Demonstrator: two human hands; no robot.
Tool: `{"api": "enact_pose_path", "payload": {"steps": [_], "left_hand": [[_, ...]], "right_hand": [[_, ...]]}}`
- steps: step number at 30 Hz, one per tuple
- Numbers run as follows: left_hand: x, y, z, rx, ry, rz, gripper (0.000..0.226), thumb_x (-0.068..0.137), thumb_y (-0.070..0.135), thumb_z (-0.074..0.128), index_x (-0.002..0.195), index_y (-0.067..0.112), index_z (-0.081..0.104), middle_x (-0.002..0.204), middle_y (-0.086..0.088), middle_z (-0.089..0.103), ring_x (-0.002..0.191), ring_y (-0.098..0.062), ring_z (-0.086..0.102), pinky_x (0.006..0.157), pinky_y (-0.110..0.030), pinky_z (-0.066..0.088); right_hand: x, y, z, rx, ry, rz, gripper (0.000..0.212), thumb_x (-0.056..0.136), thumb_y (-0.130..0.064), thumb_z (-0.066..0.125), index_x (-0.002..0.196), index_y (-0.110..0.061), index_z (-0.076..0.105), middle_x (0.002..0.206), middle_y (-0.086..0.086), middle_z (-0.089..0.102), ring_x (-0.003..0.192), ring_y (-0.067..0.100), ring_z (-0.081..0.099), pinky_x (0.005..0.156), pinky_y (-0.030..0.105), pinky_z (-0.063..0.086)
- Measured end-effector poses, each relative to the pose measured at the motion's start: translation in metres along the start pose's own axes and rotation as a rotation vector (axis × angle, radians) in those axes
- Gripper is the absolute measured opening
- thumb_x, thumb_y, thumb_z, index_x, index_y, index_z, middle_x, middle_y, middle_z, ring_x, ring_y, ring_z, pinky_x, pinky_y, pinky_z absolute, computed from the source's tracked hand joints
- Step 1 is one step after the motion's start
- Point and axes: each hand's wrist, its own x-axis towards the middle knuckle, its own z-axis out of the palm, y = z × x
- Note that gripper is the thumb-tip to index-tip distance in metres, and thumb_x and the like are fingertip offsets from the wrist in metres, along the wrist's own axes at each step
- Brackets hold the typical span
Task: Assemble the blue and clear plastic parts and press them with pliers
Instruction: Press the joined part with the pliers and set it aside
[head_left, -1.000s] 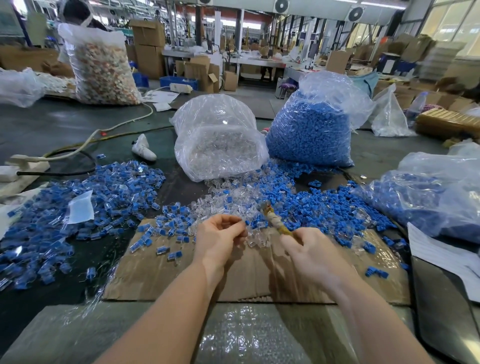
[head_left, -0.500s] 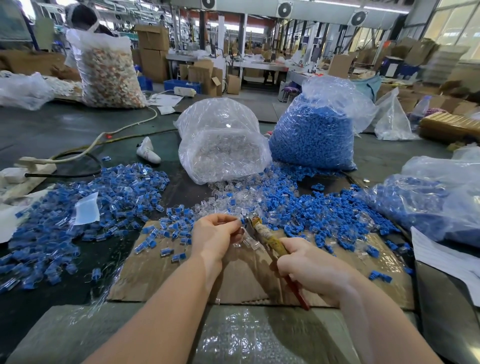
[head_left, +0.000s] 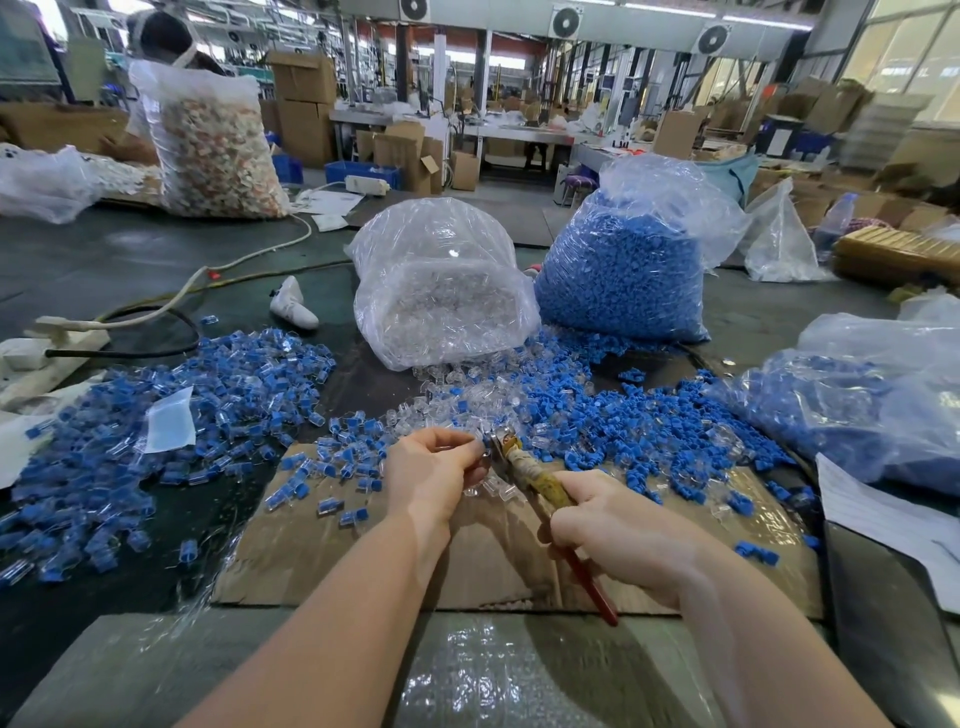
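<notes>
The left hand (head_left: 434, 470) pinches a small part at its fingertips, too hidden to make out, right at the pliers' (head_left: 530, 475) metal nose. The right hand (head_left: 618, 530) is wrapped round the pliers' handles, one red handle sticking out below the palm toward the near edge. Both hands hover over a cardboard sheet (head_left: 363, 551) whose near half lies bare. Along its far edge, clear parts (head_left: 467, 400) and loose blue parts (head_left: 623, 431) crowd right up to the hands. Left of the sheet lies a wide heap of joined pieces (head_left: 156, 415). Behind stand a clear-parts bag (head_left: 441, 291) and a blue-parts bag (head_left: 623, 270), side by side. Another bag (head_left: 872, 395) closes off the right.
</notes>
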Motion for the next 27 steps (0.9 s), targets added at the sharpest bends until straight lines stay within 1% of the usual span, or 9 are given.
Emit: {"api": "enact_pose_path", "payload": {"steps": [4, 8, 12, 14, 15, 17, 21, 24, 27], "left_hand": [[-0.001, -0.003, 0.002, -0.011, 0.007, -0.004, 0.015, 0.079, -0.006, 0.066, 0.074, 0.007, 0.065, 0.078, -0.013, 0.067, 0.058, -0.014, 0.064, 0.055, -0.021, 0.055], [-0.002, -0.008, 0.004, -0.031, 0.001, -0.024, 0.014, 0.080, -0.007, 0.064, 0.075, 0.006, 0.063, 0.075, -0.011, 0.066, 0.051, -0.009, 0.064, 0.048, -0.018, 0.052], [-0.003, -0.010, 0.001, -0.049, 0.019, -0.027, 0.011, 0.082, -0.003, 0.065, 0.077, 0.008, 0.064, 0.071, -0.009, 0.067, 0.054, -0.011, 0.065, 0.043, -0.023, 0.051], [-0.002, -0.009, -0.004, 0.005, 0.024, 0.004, 0.007, 0.082, 0.001, 0.067, 0.081, 0.008, 0.065, 0.067, -0.006, 0.068, 0.054, -0.010, 0.065, 0.044, -0.024, 0.052], [-0.002, -0.007, -0.008, 0.045, 0.039, 0.036, 0.006, 0.082, 0.002, 0.067, 0.083, 0.008, 0.065, 0.067, -0.006, 0.068, 0.055, -0.010, 0.064, 0.047, -0.025, 0.052], [0.002, -0.006, -0.019, 0.233, 0.109, 0.153, 0.006, 0.084, 0.003, 0.065, 0.084, 0.009, 0.065, 0.071, -0.005, 0.067, 0.059, -0.012, 0.063, 0.052, -0.022, 0.051], [0.013, -0.001, -0.045, 0.762, 0.283, 0.425, 0.008, 0.088, 0.010, 0.061, 0.090, 0.014, 0.068, 0.083, 0.001, 0.065, 0.069, -0.008, 0.058, 0.055, -0.014, 0.039], [0.023, 0.001, -0.064, 1.006, 0.406, 0.473, 0.014, 0.091, 0.017, 0.058, 0.097, 0.020, 0.071, 0.099, -0.003, 0.066, 0.088, -0.021, 0.055, 0.070, -0.031, 0.045], [0.026, 0.001, -0.075, 1.204, 0.479, 0.466, 0.018, 0.092, 0.022, 0.057, 0.102, 0.030, 0.070, 0.104, -0.001, 0.064, 0.092, -0.021, 0.049, 0.077, -0.035, 0.038]], "right_hand": [[0.001, 0.003, 0.002, -0.130, 0.038, -0.014, 0.017, 0.088, -0.003, 0.039, 0.078, -0.015, 0.046, 0.077, 0.003, 0.047, 0.064, 0.019, 0.043, 0.057, 0.029, 0.034], [0.003, 0.004, 0.005, -0.268, 0.046, -0.039, 0.028, 0.093, -0.006, 0.038, 0.073, -0.025, 0.035, 0.074, -0.009, 0.038, 0.054, 0.003, 0.038, 0.046, 0.013, 0.028], [-0.001, 0.003, 0.009, 0.003, 0.069, -0.022, 0.019, 0.086, -0.001, 0.051, 0.085, -0.020, 0.051, 0.069, -0.004, 0.051, 0.038, -0.001, 0.039, 0.038, 0.012, 0.030], [0.003, 0.010, 0.011, 0.016, 0.146, -0.014, 0.031, 0.084, -0.001, 0.053, 0.106, -0.023, 0.052, 0.091, 0.002, 0.057, 0.053, 0.000, 0.051, 0.046, 0.014, 0.039], [0.007, 0.015, 0.012, -0.059, 0.212, -0.006, 0.042, 0.083, -0.003, 0.053, 0.121, -0.021, 0.050, 0.106, 0.005, 0.056, 0.074, 0.005, 0.058, 0.060, 0.018, 0.046], [0.014, 0.024, 0.011, -0.290, 0.366, 0.066, 0.056, 0.084, -0.012, 0.053, 0.138, -0.020, 0.038, 0.128, 0.010, 0.047, 0.116, 0.022, 0.046, 0.095, 0.034, 0.042], [0.018, 0.036, 0.005, -0.565, 0.543, 0.171, 0.055, 0.089, -0.040, 0.056, 0.137, -0.024, 0.034, 0.126, 0.008, 0.044, 0.121, 0.026, 0.037, 0.100, 0.041, 0.032], [0.020, 0.046, 0.000, -0.668, 0.620, 0.222, 0.062, 0.088, -0.053, 0.052, 0.139, -0.024, 0.032, 0.130, 0.009, 0.044, 0.123, 0.027, 0.039, 0.101, 0.041, 0.032], [0.023, 0.054, -0.005, -0.717, 0.660, 0.272, 0.065, 0.089, -0.055, 0.049, 0.143, -0.024, 0.027, 0.136, 0.012, 0.040, 0.127, 0.029, 0.036, 0.103, 0.042, 0.031]]}}
